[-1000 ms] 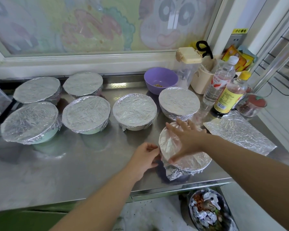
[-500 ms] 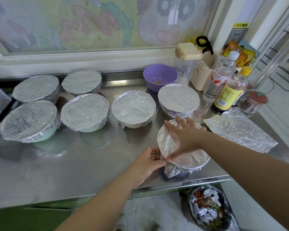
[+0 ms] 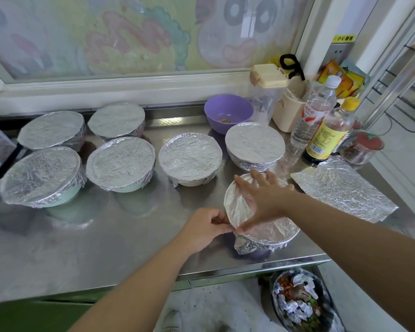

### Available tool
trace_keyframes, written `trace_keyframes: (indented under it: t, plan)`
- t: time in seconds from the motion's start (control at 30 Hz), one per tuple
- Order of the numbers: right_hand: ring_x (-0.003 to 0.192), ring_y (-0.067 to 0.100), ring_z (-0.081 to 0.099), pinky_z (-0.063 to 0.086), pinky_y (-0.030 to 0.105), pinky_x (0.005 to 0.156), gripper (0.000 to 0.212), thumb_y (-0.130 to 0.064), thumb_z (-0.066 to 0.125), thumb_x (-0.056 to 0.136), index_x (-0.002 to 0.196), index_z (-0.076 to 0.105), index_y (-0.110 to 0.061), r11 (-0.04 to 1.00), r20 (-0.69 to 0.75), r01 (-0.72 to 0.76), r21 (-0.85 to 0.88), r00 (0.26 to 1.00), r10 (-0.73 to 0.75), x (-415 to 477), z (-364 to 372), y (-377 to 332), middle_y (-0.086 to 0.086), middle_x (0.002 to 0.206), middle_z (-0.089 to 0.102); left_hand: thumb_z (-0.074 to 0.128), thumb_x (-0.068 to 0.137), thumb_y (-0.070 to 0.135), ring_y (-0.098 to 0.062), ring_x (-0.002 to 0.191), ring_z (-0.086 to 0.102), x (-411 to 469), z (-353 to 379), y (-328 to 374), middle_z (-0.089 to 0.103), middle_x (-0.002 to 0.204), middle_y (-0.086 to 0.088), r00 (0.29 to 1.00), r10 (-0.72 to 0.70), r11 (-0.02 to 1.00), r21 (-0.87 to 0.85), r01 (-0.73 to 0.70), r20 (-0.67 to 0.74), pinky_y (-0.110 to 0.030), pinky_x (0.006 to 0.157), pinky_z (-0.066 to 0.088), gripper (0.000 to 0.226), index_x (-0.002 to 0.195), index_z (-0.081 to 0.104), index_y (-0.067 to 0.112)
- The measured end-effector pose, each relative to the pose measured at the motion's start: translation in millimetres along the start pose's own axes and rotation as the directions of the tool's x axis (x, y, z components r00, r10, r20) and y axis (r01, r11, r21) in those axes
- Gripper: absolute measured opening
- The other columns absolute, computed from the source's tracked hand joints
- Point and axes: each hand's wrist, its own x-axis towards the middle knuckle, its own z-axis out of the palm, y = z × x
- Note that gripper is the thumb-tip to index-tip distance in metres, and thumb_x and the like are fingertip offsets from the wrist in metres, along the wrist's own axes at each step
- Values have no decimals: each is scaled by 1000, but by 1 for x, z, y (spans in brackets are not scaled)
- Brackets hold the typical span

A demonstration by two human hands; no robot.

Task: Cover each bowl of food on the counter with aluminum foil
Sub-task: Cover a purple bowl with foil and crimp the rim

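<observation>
A foil-topped bowl (image 3: 271,232) stands near the steel counter's front edge. My right hand (image 3: 264,197) lies flat on its foil top with fingers spread. My left hand (image 3: 205,228) pinches the foil at the bowl's left rim. Several more foil-covered bowls stand behind and to the left, among them one (image 3: 189,158) in the middle and one (image 3: 254,142) at the back right. An uncovered purple bowl (image 3: 228,112) with a little food stands at the back. A loose foil sheet (image 3: 343,190) lies flat to the right.
Two bottles (image 3: 331,130), a clear jug (image 3: 266,94), a beige holder and a red-lidded jar (image 3: 362,147) crowd the back right corner. Below the counter's front edge (image 3: 225,274) stands a bin (image 3: 300,303) with scraps and crumpled foil. A window frame runs along the back.
My left hand has moved in against the bowl's left rim and now pinches the foil there. My right hand stays flat on top.
</observation>
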Motion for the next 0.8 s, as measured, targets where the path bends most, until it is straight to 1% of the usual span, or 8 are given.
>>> trace_keyframes:
  t: [0.07, 0.2, 0.3, 0.4, 0.53, 0.63, 0.73, 0.8]
  plan:
    - [147, 44, -29, 1, 87, 103, 141, -89, 71, 51, 149, -26, -55, 1000, -1, 2, 6, 1000, -2, -1, -1, -1, -4, 162, -35, 85, 76, 20, 3, 60, 57, 4, -6, 4, 69, 70, 7, 999, 44, 993, 106, -45, 7, -14, 61, 44, 15, 77, 71, 14]
    - [148, 43, -28, 1, 86, 104, 141, -89, 71, 51, 149, -25, -55, 1000, -4, -3, 5, 1000, 4, -2, -1, -1, -4, 163, -34, 88, 69, 36, -13, 73, 62, 16, -15, 8, 68, 82, 1, 986, 163, 919, 360, -159, 20, -31, 70, 49, 31, 75, 69, 13]
    - [148, 44, -28, 1, 87, 104, 142, -90, 71, 50, 149, -25, -55, 1000, -7, -2, 6, 1000, 2, -1, 0, -2, -4, 163, -34, 89, 69, 35, -9, 78, 64, 22, -19, 9, 68, 88, 4, 980, 185, 895, 400, -199, 73, -30, 75, 51, 29, 75, 70, 13]
    - [148, 44, -27, 2, 87, 103, 143, -91, 70, 48, 149, -26, -55, 1000, -18, -4, -1, 1000, 4, 0, 0, -2, -3, 163, -33, 84, 64, 52, -12, 81, 64, 30, -21, 4, 65, 93, 5, 980, 160, 884, 424, -197, 123, -34, 78, 51, 42, 78, 70, 15]
    - [148, 44, -27, 2, 88, 102, 143, -92, 69, 48, 148, -26, -55, 1000, -23, -12, 15, 1000, 13, 1, 2, -2, -3, 163, -32, 87, 64, 50, -7, 81, 61, 39, -25, 6, 62, 93, 6, 979, 130, 853, 486, -191, 156, -22, 72, 49, 43, 89, 72, 19]
    - [149, 44, -25, 3, 87, 103, 143, -93, 68, 49, 150, -24, -52, 996, -29, -60, 71, 998, 62, -2, 3, -7, -3, 164, -31, 88, 65, 48, -7, 80, 62, 35, -30, 5, 65, 90, 8, 989, 107, 888, 438, -143, 106, -22, 71, 49, 43, 93, 68, 22]
    - [149, 47, -22, 5, 88, 102, 143, -98, 62, 49, 152, -24, -48, 972, -32, -161, 170, 985, 169, -3, 7, -12, 2, 164, -30, 83, 77, 32, -6, 76, 63, 23, -29, -2, 69, 85, 8, 996, 82, 943, 327, -65, -39, -17, 67, 47, 25, 90, 66, 19]
    - [149, 49, -22, 4, 89, 102, 146, -102, 55, 46, 153, -25, -44, 954, -24, -219, 207, 973, 229, -5, 9, -16, 6, 164, -31, 76, 85, 23, -9, 78, 64, 15, -22, -4, 70, 86, 6, 994, 7, 979, 204, 16, -111, -19, 72, 50, 15, 91, 65, 16]
